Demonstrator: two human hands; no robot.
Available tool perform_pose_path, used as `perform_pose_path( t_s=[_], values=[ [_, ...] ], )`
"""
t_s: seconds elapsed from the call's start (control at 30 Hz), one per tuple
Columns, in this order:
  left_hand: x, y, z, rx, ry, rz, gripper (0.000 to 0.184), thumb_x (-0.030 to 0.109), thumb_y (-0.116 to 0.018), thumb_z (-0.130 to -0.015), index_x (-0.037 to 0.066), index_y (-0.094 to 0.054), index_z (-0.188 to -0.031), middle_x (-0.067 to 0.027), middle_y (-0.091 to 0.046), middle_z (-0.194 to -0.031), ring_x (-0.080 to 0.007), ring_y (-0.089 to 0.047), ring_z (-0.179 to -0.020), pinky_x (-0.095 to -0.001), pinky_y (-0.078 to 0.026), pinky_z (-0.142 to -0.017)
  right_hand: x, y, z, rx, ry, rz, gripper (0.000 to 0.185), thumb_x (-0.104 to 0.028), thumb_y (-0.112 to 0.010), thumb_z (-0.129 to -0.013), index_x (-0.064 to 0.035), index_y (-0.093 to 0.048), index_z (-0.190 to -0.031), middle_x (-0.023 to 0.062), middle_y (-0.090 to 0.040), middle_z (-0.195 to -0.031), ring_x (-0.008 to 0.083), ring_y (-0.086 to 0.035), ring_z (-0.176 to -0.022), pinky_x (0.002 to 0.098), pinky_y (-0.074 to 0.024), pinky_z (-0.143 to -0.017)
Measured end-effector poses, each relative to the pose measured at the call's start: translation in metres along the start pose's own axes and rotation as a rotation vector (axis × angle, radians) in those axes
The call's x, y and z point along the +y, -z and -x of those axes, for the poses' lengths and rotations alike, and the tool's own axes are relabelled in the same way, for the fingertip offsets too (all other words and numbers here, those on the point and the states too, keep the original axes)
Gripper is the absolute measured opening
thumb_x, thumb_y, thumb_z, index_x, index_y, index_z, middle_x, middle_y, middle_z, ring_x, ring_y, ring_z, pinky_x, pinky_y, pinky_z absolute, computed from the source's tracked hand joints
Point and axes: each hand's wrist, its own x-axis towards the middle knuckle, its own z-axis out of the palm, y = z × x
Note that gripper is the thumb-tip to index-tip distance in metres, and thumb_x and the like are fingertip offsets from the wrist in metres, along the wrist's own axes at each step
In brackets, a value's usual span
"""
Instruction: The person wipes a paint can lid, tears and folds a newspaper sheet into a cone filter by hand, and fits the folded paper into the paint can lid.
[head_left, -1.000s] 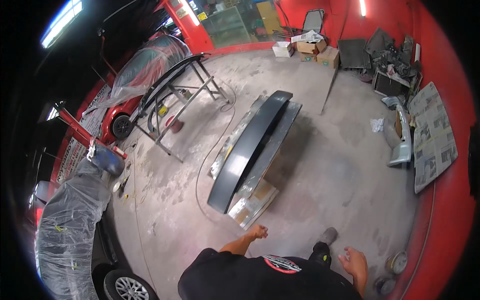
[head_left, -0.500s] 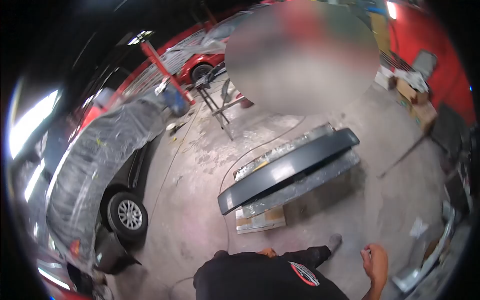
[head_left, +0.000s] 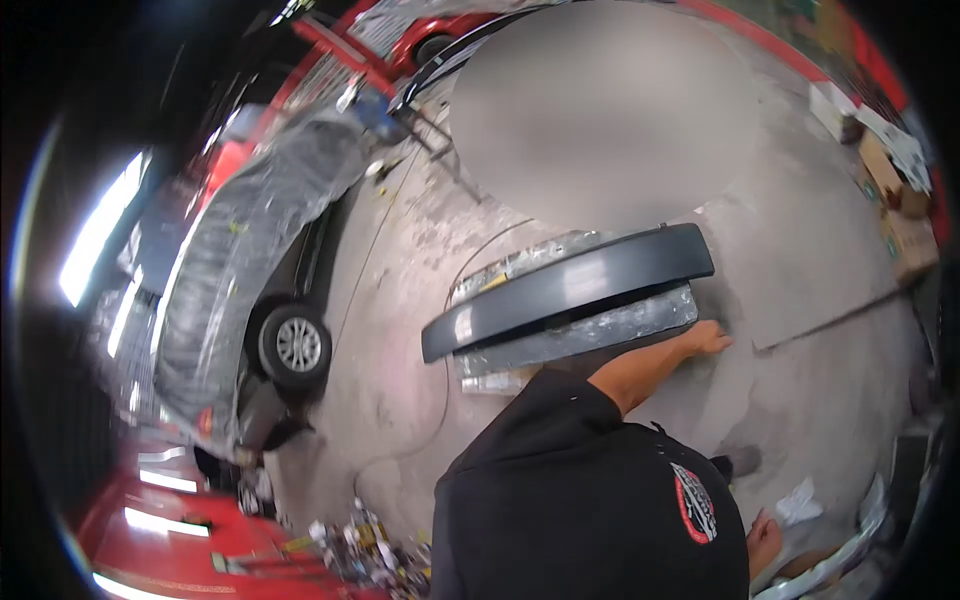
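Left hand (head_left: 708, 338): arm stretched out ahead of the body, fingers bent loosely and bunched close, palm out of sight. Right hand (head_left: 763, 540): lower and nearer the body, just beside the shirt (head_left: 600, 500), fingers partly curled as far as seen. Whether either one pinches anything, cannot tell (both small in view, a little soft).

Long dark panel (head_left: 570, 285), gently curved, satiny sheen: lies beyond the left forearm, its right end just past the left hand, with a gap between them. The rest runs off to the left of that hand. It sits on a paint-streaked support (head_left: 590, 332), whose near right corner is the closest thing to the left hand. The left forearm crosses in front of the support's near edge. Cardboard (head_left: 495, 382) shows low under the support's left part, left of both hands.

Farther left of the hands, a plastic-draped car (head_left: 250, 240), with a wheel (head_left: 295, 345) facing this way. A thin hose (head_left: 447, 400) snakes over the floor (head_left: 390, 340) between car and panel. Crumpled white paper (head_left: 798, 503) just beyond the right hand, a silvery curved piece (head_left: 835, 568) to its right. Cardboard boxes (head_left: 905, 225) well off to the left hand's right, farther out.
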Motion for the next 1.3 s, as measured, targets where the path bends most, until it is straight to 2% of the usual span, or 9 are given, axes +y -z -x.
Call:
perform_pose_path(
  t_s=[0.17, 0.27, 0.37, 0.53, 0.77, 0.83, 0.93, 1.13, 1.3],
  values=[
    [0.079, -0.048, -0.102, 0.229, 0.046, 0.225, 0.033, 0.034, -0.060, -0.076, 0.002, -0.067, -0.079, -0.0191, -0.065, -0.077, -0.0394, -0.062, -0.076, -0.0466, -0.048, -0.069, 0.080, 0.038, -0.196, -0.008, 0.170, -0.325, 0.027, -0.022, -0.053, -0.093, 0.0035, -0.058, -0.085, 0.0191, -0.061, -0.078, 0.0264, -0.058, -0.065, 0.0367, -0.0463, -0.061],
    [0.034, -0.113, -0.096, 0.311, 0.272, 0.147, 0.033, 0.034, -0.060, -0.076, 0.004, -0.066, -0.086, -0.0232, -0.064, -0.086, -0.0400, -0.061, -0.084, -0.0487, -0.047, -0.073, 0.069, 0.094, -0.330, 0.048, 0.558, -0.011, 0.026, -0.018, -0.050, -0.094, 0.0031, -0.054, -0.080, 0.0193, -0.049, -0.066, 0.0273, -0.051, -0.059, 0.0378, -0.0396, -0.056],
    [0.030, -0.139, -0.029, -0.149, 0.727, 0.055, 0.035, 0.035, -0.060, -0.077, 0.005, -0.067, -0.094, -0.0205, -0.065, -0.096, -0.0402, -0.061, -0.090, -0.0487, -0.048, -0.078, 0.023, 0.181, -0.440, -0.176, 0.518, 0.017, 0.024, -0.017, -0.050, -0.094, 0.0040, -0.055, -0.083, 0.0236, -0.047, -0.066, 0.0372, -0.048, -0.060, 0.0405, -0.0397, -0.058],
    [-0.005, -0.181, -0.011, -0.640, 0.519, -0.252, 0.038, 0.034, -0.062, -0.079, 0.005, -0.064, -0.104, -0.0190, -0.066, -0.097, -0.0352, -0.062, -0.092, -0.0459, -0.049, -0.077, -0.016, 0.249, -0.591, 0.069, 0.409, -0.003, 0.025, -0.019, -0.053, -0.093, -0.0003, -0.051, -0.076, 0.0160, -0.041, -0.056, 0.0225, -0.037, -0.049, 0.0382, -0.0323, -0.048],
    [-0.007, -0.097, -0.357, -0.650, 0.154, -0.614, 0.046, 0.042, -0.061, -0.083, 0.001, -0.062, -0.103, -0.0179, -0.067, -0.092, -0.0295, -0.064, -0.094, -0.0416, -0.050, -0.076, 0.041, 0.185, -0.713, -0.082, 0.170, -0.099, 0.025, -0.022, -0.062, -0.083, -0.0012, -0.055, -0.070, 0.0168, -0.053, -0.057, 0.0268, -0.052, -0.051, 0.0382, -0.0379, -0.049],
    [0.068, -0.022, -0.521, -0.007, 0.787, 0.125, 0.054, 0.051, -0.051, -0.085, 0.000, -0.065, -0.074, -0.0158, -0.066, -0.078, -0.0294, -0.064, -0.078, -0.0401, -0.049, -0.070, 0.041, 0.195, -0.754, -0.164, 0.179, -0.110, 0.023, -0.022, -0.063, -0.082, -0.0010, -0.058, -0.073, 0.0182, -0.056, -0.061, 0.0300, -0.055, -0.055, 0.0384, -0.0407, -0.052],
    [0.177, 0.089, -0.709, 0.272, 0.337, 0.521, 0.033, 0.037, -0.056, -0.091, 0.005, -0.060, -0.084, -0.0013, -0.059, -0.075, -0.0103, -0.054, -0.070, -0.0256, -0.044, -0.064, 0.017, 0.215, -0.826, -0.230, 0.111, -0.170, 0.023, -0.022, -0.064, -0.081, 0.0006, -0.062, -0.078, 0.0197, -0.060, -0.068, 0.0334, -0.059, -0.062, 0.0391, -0.0452, -0.058],
    [0.348, 0.171, -0.837, 0.272, -0.015, 0.817, 0.032, 0.033, -0.057, -0.092, 0.001, -0.061, -0.093, -0.0015, -0.061, -0.084, -0.0097, -0.055, -0.079, -0.0256, -0.045, -0.072, -0.003, 0.243, -1.038, -0.049, 0.094, -0.282, 0.021, -0.016, -0.064, -0.081, 0.0039, -0.064, -0.088, 0.0193, -0.064, -0.078, 0.0293, -0.063, -0.070, 0.0371, -0.0482, -0.066],
    [0.297, 0.040, -0.834, 0.150, 0.424, 0.474, 0.040, 0.036, -0.054, -0.092, -0.002, -0.061, -0.093, -0.0109, -0.062, -0.076, -0.0163, -0.058, -0.075, -0.0323, -0.047, -0.070, 0.070, 0.212, -1.232, -0.409, 0.215, -0.038, 0.021, -0.013, -0.063, -0.081, 0.0035, -0.065, -0.094, 0.0191, -0.066, -0.091, 0.0264, -0.065, -0.078, 0.0361, -0.0499, -0.071]
  ],
)
